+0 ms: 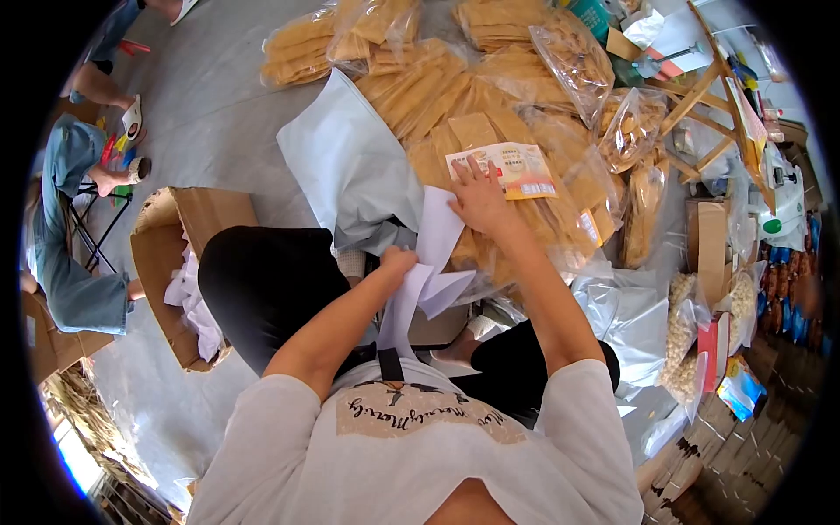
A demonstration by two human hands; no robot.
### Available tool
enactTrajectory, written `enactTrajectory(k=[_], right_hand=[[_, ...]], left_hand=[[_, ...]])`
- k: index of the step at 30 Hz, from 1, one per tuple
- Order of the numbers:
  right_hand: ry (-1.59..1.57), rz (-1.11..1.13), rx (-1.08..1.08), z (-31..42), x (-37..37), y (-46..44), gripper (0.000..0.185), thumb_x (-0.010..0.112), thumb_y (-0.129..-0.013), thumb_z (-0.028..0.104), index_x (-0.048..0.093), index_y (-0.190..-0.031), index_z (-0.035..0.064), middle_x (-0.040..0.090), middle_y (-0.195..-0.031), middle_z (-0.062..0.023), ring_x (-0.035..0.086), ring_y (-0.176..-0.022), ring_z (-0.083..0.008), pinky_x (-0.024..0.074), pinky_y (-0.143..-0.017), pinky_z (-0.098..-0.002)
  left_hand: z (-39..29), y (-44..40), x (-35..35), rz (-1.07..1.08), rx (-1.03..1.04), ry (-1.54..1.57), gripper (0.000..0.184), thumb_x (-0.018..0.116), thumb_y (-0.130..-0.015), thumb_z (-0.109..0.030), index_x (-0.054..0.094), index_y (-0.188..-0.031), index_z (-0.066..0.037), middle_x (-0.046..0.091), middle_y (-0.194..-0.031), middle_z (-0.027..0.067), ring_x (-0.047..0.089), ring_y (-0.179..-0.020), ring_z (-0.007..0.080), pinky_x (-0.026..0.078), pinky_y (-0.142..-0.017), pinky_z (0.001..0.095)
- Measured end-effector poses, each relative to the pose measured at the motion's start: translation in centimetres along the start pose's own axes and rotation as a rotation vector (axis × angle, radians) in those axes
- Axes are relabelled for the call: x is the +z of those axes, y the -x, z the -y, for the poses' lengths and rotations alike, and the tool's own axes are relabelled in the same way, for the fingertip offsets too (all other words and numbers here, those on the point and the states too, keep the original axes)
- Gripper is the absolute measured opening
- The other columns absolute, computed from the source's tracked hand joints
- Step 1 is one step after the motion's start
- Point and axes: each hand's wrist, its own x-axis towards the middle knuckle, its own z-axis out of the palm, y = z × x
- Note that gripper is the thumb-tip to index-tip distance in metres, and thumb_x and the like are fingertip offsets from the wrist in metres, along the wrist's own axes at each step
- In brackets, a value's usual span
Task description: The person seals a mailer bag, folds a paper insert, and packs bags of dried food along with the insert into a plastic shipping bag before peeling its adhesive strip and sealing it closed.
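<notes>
The left hand's fingers (399, 261) are clenched on folded white paper (440, 219), which trails down towards the lap. The right hand (481, 199) grips nothing that shows; its fingers are spread over a printed sheet (529, 179), which lies on the tan bagged packs (411, 87). Progress looks partial: the printed sheet is on the packs, while the white paper is in hand and unevenly folded. How many packs are finished, I cannot tell.

A large grey sheet (337, 136) lies just beside the packs' left edge. On the right, silvery bags (621, 324) and a wooden frame (739, 109) crowd the pile, leaving little room that way. The widest stretch of grey floor (227, 114) runs at upper left, beyond a cardboard box (219, 214) beside the left knee (262, 271); another person's legs (79, 201) edge it
</notes>
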Motion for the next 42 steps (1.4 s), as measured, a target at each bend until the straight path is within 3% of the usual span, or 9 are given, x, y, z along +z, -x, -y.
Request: enactTrajectory(k=[8,14,22,24,25,27,34,38,42], right_hand=[[0.213,-0.099,-0.187,3.4,4.7,4.0,0.046,0.046,-0.083,0.018,0.041,-0.127,0.0049,0.041,-0.132,-0.0117,0.031,-0.126,-0.0315,0.0207,-0.105,-0.0452],[-0.544,-0.230,-0.054,4.9,1.6,5.1,0.041,0.045,-0.078,0.005,0.042,-0.118,-0.0037,0.051,-0.112,-0.0241,0.052,-0.099,-0.0377,0.0438,-0.085,-0.0391],[0.204,-0.757,-0.047,4.5,0.1,5.3,0.034,0.051,-0.074,0.006,0.053,-0.107,-0.0014,0.055,-0.104,-0.0209,0.054,-0.094,-0.0352,0.0445,-0.081,-0.0387],[-0.251,0.461,0.115,5.0,-1.1,4.1,0.040,0.050,-0.082,0.018,0.049,-0.116,-0.0028,0.051,-0.119,-0.0165,0.047,-0.112,-0.0296,0.0316,-0.098,-0.0344],[-0.251,0.457,0.116,5.3,-1.7,4.3,0.040,0.050,-0.082,0.018,0.049,-0.116,-0.0028,0.051,-0.119,-0.0165,0.047,-0.112,-0.0296,0.0316,-0.098,-0.0344],[-1.477,-0.051,0.096,5.9,-2.8,5.4,0.062,0.057,-0.081,0.026,0.033,-0.132,-0.0001,0.042,-0.131,-0.0114,0.042,-0.118,-0.0237,0.0270,-0.101,-0.0340],[-1.236,-0.267,-0.223,14.9,-7.4,13.5,0.069,0.070,-0.071,0.016,0.035,-0.129,0.0003,0.054,-0.114,-0.0095,0.047,-0.110,-0.0172,0.0344,-0.096,-0.0306],[-1.746,-0.375,0.037,17.9,-5.7,14.3,0.057,0.065,-0.075,0.009,0.040,-0.125,0.0005,0.054,-0.109,-0.0078,0.052,-0.097,-0.0151,0.0423,-0.085,-0.0291],[-1.785,-0.512,0.362,16.3,-6.9,14.0,0.026,0.057,-0.080,0.007,0.058,-0.104,-0.0018,0.061,-0.088,-0.0045,0.057,-0.080,-0.0122,0.0456,-0.074,-0.0275]], left_hand=[[-3.2,4.1,-2.9,-0.268,0.374,0.374,0.010,0.057,-0.066,-0.010,0.056,-0.063,0.000,0.055,-0.064,0.0085,0.051,-0.059,0.0183,0.041,-0.056,0.0323],[-5.7,15.6,-7.3,-0.186,0.687,0.563,0.028,0.056,-0.066,-0.004,0.034,-0.050,-0.006,0.033,-0.048,-0.0041,0.028,-0.048,0.0057,0.024,-0.042,0.0262],[-3.4,17.9,-8.5,-0.156,0.787,0.560,0.027,0.053,-0.066,-0.001,0.033,-0.050,-0.006,0.033,-0.049,-0.0054,0.026,-0.047,0.0039,0.021,-0.042,0.0240],[-4.3,18.5,-8.6,-0.095,0.834,0.573,0.027,0.053,-0.066,-0.002,0.032,-0.050,-0.006,0.033,-0.049,-0.0058,0.026,-0.047,0.0037,0.020,-0.042,0.0241],[-4.8,18.5,-8.9,-0.094,0.837,0.571,0.027,0.053,-0.066,-0.002,0.032,-0.050,-0.006,0.033,-0.049,-0.0058,0.026,-0.047,0.0037,0.020,-0.042,0.0241],[-5.9,18.3,-9.2,-0.081,0.950,0.420,0.027,0.054,-0.066,-0.003,0.032,-0.050,-0.006,0.034,-0.049,-0.0056,0.029,-0.048,0.0033,0.022,-0.042,0.0240],[-10.2,22.5,-9.5,0.359,0.897,0.896,0.005,0.055,-0.070,-0.002,0.059,-0.066,-0.001,0.055,-0.059,0.0007,0.047,-0.048,0.0055,0.036,-0.044,0.0217],[-11.0,24.1,-9.6,0.301,0.957,0.836,0.006,0.055,-0.069,0.000,0.058,-0.064,-0.001,0.054,-0.057,-0.0005,0.048,-0.047,0.0060,0.039,-0.046,0.0219],[-10.1,24.3,-9.9,0.094,1.251,0.678,0.034,0.050,-0.071,0.001,0.051,-0.105,0.001,0.058,-0.091,0.0084,0.054,-0.076,0.0085,0.044,-0.066,0.0224]])
